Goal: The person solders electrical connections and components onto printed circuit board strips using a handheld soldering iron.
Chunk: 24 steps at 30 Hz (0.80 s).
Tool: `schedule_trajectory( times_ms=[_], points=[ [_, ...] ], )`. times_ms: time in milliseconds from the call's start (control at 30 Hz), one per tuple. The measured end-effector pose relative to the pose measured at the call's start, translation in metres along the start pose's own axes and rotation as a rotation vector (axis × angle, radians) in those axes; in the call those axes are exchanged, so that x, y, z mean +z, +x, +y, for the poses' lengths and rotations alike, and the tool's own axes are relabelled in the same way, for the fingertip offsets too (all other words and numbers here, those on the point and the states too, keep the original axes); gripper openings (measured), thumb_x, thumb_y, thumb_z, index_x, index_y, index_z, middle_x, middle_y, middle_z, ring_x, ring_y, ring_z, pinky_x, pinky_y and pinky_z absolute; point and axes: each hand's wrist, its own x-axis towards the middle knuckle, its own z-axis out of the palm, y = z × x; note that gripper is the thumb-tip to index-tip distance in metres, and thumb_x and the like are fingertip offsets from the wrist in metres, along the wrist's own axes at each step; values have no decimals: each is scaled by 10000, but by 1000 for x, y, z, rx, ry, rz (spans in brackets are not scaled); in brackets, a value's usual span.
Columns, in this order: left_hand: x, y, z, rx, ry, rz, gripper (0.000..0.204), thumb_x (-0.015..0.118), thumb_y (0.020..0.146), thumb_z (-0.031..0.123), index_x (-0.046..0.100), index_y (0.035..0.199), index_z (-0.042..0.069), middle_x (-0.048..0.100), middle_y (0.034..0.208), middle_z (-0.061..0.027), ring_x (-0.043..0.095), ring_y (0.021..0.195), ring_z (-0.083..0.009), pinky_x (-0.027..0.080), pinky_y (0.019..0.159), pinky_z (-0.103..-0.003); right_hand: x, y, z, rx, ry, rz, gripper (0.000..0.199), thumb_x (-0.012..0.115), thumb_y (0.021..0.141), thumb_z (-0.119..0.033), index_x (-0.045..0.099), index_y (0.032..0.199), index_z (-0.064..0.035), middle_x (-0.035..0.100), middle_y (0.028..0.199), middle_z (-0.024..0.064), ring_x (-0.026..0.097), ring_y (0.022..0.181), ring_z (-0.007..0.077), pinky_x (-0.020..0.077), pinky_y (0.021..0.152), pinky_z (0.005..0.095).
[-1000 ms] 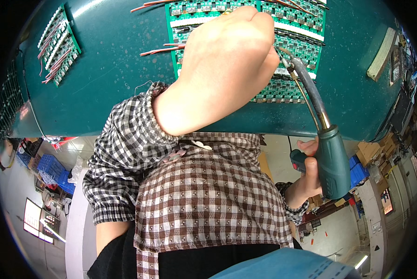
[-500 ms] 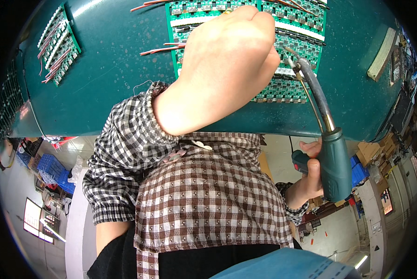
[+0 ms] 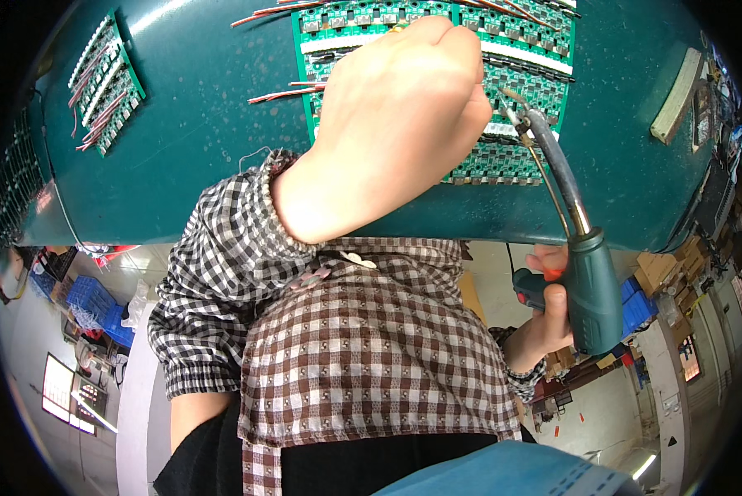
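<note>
My left hand [image 3: 404, 107] is curled above a green circuit board panel [image 3: 545, 91] at the far middle. The fingertips are underneath, so what they pinch stays hidden. In my right hand [image 3: 545, 326] is a soldering gun [image 3: 598, 289] with a dark green handle and a red trigger. Its bent metal tube reaches up to the panel's right part, with the tip close to my left fingers. Whether the tip touches the board cannot be seen. Red and white wires [image 3: 284, 95] stick out from the panel's left side, and more lie along its far part.
A smaller board panel [image 3: 110, 91] with wires lies at the left of the green table [image 3: 197, 165]. A pale bar [image 3: 677, 95] rests at the right, near dark clutter at the edge. Below the table, blue crates [image 3: 98, 302] and cardboard boxes [image 3: 673, 273] stand on the floor.
The board panel and my left hand have shifted slightly left. The soldering gun has moved a little left too, its tip slightly lower in view.
</note>
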Motion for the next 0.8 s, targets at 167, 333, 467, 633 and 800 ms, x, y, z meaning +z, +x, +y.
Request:
schedule_trajectory(
  times_ms=[167, 333, 467, 633, 800],
  points=[
    [6, -1, -6, -13, -9, -84, 81, 607, 645, 43, 529, 643, 23, 533, 636, -121, 568, 589, -292, 470, 527, -379, -3, 2, 5, -39, -4, -43, 506, 666, 777, -303, 543, 997, 135, 564, 727, 150, 590, 604, 259, 523, 550, 355],
    [7, -1, -5, -6, -6, -79, 82, 609, 649, 39, 528, 647, 25, 534, 636, -119, 570, 589, -289, 470, 525, -377, 0, 4, 4, -60, 16, -42, 512, 662, 781, -309, 541, 989, 142, 528, 665, 121, 567, 577, 244, 515, 547, 365],
    [6, -4, -3, -23, 39, -64, 106, 638, 667, 32, 544, 696, 69, 533, 656, -29, 549, 565, -174, 438, 502, -286, -1, 4, 4, -65, 33, -43, 525, 664, 779, -317, 539, 983, 151, 520, 654, 116, 556, 571, 238, 526, 543, 372],
    [10, -6, -3, -12, 27, -45, 109, 642, 665, 37, 546, 700, 75, 531, 659, -34, 538, 555, -193, 426, 492, -298, 1, 3, 4, -58, 27, -33, 519, 663, 780, -317, 542, 967, 152, 517, 653, 120, 551, 575, 238, 540, 539, 385],
    [11, -7, -1, -23, 52, -30, 112, 648, 662, 45, 549, 702, 80, 528, 656, -36, 527, 548, -202, 420, 488, -306, -1, 2, 6, -65, 33, -37, 499, 662, 781, -305, 542, 953, 147, 529, 662, 130, 557, 581, 245, 542, 544, 387]
  ],
)
